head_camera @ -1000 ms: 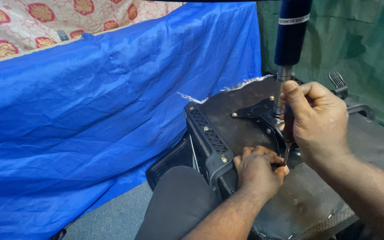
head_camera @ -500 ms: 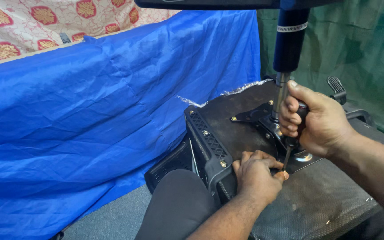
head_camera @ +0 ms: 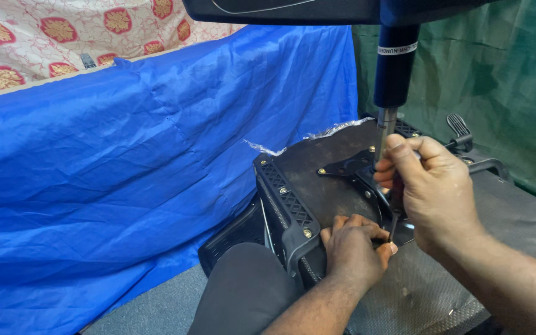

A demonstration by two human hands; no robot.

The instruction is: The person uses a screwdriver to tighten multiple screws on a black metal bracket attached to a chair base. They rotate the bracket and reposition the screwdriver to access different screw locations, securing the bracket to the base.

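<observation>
Upturned chair seat [head_camera: 336, 192], hands on its mechanism

The gas-lift column [head_camera: 394, 74] rises behind the right hand [head_camera: 432, 192]; the left hand [head_camera: 355, 248] lies before it, a tarpaulin [head_camera: 125, 186] left of the seat.

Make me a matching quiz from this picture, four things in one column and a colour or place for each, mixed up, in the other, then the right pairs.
Things:
1. tarp
2. gas cylinder
3. left hand
4. right hand

Descriptions:
A. upright, dark blue, above the seat underside
B. gripping a thin tool by the mounting plate
C. bright blue, draped on the left
D. low, pressed on the seat beside the knee

Pairs: 1-C, 2-A, 3-D, 4-B
</observation>
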